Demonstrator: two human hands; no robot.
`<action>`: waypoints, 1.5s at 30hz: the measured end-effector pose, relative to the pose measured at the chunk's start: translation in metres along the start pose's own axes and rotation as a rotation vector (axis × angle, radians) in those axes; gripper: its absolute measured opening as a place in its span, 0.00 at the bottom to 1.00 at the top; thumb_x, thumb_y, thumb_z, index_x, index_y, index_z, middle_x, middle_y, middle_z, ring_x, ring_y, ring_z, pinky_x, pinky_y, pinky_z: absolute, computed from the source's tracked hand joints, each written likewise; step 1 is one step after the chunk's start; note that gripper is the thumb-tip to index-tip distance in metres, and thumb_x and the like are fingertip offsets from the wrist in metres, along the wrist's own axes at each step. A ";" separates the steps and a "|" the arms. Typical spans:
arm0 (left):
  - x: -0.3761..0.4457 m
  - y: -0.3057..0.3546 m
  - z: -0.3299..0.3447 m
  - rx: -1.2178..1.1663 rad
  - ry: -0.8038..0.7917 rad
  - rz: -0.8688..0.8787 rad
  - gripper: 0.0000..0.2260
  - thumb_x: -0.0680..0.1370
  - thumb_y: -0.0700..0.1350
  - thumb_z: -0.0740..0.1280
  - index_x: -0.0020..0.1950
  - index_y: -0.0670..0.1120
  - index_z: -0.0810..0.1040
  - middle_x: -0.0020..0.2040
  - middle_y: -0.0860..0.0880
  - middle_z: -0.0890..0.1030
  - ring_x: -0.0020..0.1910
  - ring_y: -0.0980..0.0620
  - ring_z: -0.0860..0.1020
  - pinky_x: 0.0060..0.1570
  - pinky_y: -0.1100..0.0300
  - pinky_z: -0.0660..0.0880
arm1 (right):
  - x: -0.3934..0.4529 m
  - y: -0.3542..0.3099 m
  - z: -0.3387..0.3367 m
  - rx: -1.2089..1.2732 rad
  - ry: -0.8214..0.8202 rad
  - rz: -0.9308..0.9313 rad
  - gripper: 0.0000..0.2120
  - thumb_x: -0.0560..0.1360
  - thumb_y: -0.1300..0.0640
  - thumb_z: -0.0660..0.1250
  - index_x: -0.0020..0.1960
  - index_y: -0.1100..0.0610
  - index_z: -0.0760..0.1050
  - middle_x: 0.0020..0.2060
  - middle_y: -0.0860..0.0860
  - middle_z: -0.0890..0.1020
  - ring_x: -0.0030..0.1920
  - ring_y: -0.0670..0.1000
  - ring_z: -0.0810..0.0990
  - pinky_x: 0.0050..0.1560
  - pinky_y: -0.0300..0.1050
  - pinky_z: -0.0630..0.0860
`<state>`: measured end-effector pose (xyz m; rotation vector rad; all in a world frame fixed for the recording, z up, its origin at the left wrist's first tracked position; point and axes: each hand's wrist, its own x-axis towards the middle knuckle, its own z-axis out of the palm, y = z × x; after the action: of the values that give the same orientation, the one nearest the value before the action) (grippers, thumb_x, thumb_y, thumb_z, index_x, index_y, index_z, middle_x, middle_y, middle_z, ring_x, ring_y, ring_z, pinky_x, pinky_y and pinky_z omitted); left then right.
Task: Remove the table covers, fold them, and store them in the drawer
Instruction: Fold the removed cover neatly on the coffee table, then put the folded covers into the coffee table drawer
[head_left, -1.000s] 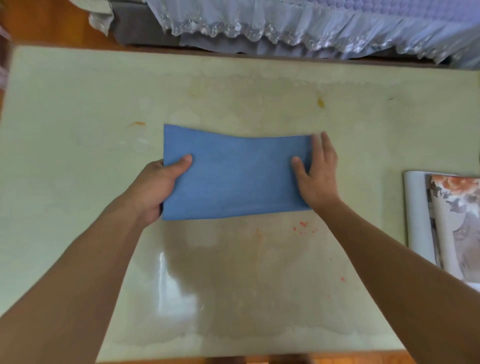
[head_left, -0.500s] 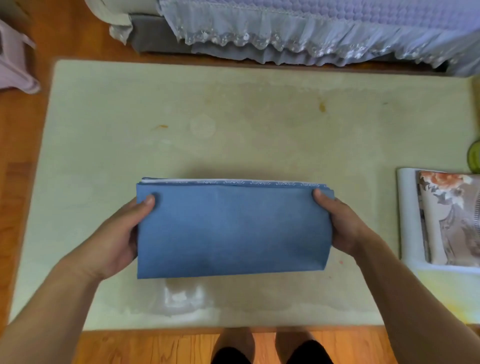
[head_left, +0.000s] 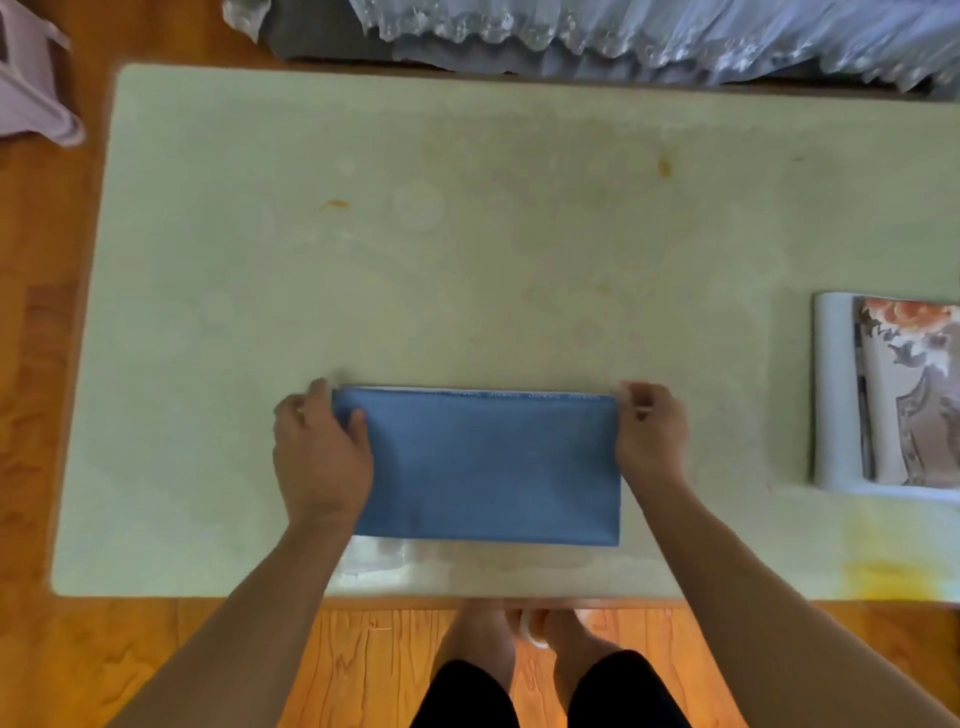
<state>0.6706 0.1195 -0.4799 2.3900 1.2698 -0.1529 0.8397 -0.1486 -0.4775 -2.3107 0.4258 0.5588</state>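
Note:
A folded blue table cover (head_left: 488, 467) forms a flat rectangle over the near middle of the pale green table (head_left: 467, 234). My left hand (head_left: 319, 457) grips its left end, thumb on top and fingers wrapped around the far corner. At the cover's right edge, my right hand (head_left: 647, 441) pinches the far corner. A second folded cover with a floral print (head_left: 904, 395) lies at the table's right edge, partly cut off by the frame.
A bed with a lacy valance (head_left: 623, 31) runs along the far side of the table. A pale plastic stool (head_left: 31, 98) stands on the wooden floor at the upper left. My feet (head_left: 524, 639) show below the table's near edge.
The blue cover was lifted off the table middle and brought toward the near edge. Both hands shifted up its sides to the far corners.

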 end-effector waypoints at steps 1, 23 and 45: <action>-0.009 -0.001 0.009 0.133 0.045 0.164 0.22 0.83 0.51 0.63 0.75 0.44 0.69 0.70 0.35 0.70 0.68 0.32 0.71 0.65 0.39 0.69 | -0.003 0.001 0.004 -0.151 0.169 -0.108 0.12 0.81 0.55 0.64 0.62 0.57 0.76 0.60 0.52 0.76 0.62 0.57 0.74 0.61 0.50 0.70; -0.032 -0.023 0.085 0.446 0.007 0.496 0.30 0.82 0.63 0.42 0.84 0.56 0.46 0.84 0.47 0.47 0.83 0.44 0.45 0.80 0.41 0.45 | -0.032 0.072 0.078 -0.809 -0.002 -0.857 0.31 0.83 0.38 0.45 0.82 0.48 0.49 0.81 0.53 0.51 0.81 0.56 0.47 0.80 0.56 0.45; -0.241 -0.233 0.105 0.196 -0.127 0.483 0.29 0.77 0.43 0.67 0.79 0.46 0.66 0.71 0.43 0.70 0.72 0.41 0.68 0.71 0.46 0.67 | -0.198 0.189 0.099 -0.772 0.134 -0.959 0.24 0.85 0.47 0.50 0.77 0.57 0.63 0.77 0.61 0.61 0.77 0.64 0.56 0.76 0.62 0.57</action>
<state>0.3532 0.0053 -0.5785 2.7272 0.6180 -0.2857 0.5592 -0.1813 -0.5488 -2.8722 -0.9844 0.0602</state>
